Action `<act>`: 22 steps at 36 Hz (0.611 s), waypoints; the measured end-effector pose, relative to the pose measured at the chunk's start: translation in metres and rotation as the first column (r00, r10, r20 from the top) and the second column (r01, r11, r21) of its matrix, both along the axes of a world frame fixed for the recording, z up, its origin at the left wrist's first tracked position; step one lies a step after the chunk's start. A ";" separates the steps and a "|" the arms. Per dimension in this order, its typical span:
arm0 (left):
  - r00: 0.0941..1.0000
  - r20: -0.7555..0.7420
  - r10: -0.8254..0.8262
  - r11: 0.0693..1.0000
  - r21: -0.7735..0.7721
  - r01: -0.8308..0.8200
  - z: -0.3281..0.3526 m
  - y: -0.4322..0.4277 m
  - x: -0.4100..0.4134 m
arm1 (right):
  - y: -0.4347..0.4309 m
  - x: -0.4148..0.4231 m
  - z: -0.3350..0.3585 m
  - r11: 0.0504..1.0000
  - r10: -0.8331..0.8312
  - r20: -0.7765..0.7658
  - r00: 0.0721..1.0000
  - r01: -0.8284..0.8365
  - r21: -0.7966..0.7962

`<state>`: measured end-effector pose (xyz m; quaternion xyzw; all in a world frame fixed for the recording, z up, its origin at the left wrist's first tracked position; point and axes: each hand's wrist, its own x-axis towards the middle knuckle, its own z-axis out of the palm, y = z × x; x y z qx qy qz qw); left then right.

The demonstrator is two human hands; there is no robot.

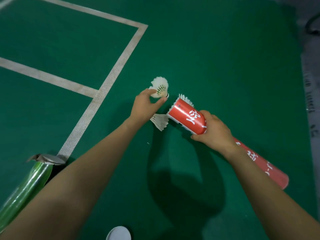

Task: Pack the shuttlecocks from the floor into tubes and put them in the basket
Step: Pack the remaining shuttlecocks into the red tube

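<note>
My right hand (213, 130) grips a long red tube (187, 116) with white characters, its open end pointing up and left. Feather tips of a shuttlecock (186, 99) stick out of that end. My left hand (144, 105) pinches a white feathered shuttlecock (160, 87) just left of the tube's mouth, cork end toward the tube. Another white shuttlecock (160, 121) lies on the green floor below my left hand, beside the tube's mouth. No basket is in view.
A green tube (26, 186) with a torn open top lies at the lower left, beside my left forearm. White court lines (107, 80) cross the green floor at left. A white shoe tip (118, 233) shows at the bottom edge. Grey matting (310, 94) borders the right side.
</note>
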<state>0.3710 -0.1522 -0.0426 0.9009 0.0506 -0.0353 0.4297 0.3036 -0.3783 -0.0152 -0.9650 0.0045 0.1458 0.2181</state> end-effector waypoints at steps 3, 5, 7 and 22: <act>0.993 0.109 0.037 0.999 -0.041 -0.033 0.009 0.006 -0.015 | 0.002 -0.005 -0.001 1.000 0.025 0.000 1.000 -0.025 -0.014; 0.985 0.143 0.099 0.990 -0.113 -0.083 0.011 0.010 -0.026 | 0.004 -0.009 -0.002 0.999 0.045 0.001 0.999 -0.045 -0.023; 0.969 0.151 0.194 0.962 -0.222 -0.158 0.015 0.013 -0.039 | 0.006 -0.013 -0.002 0.997 0.064 -0.002 0.998 -0.064 -0.035; 0.974 -0.110 0.200 0.560 -0.803 -0.205 0.024 0.008 -0.086 | 0.014 -0.029 0.005 0.993 0.120 0.037 0.992 -0.120 -0.011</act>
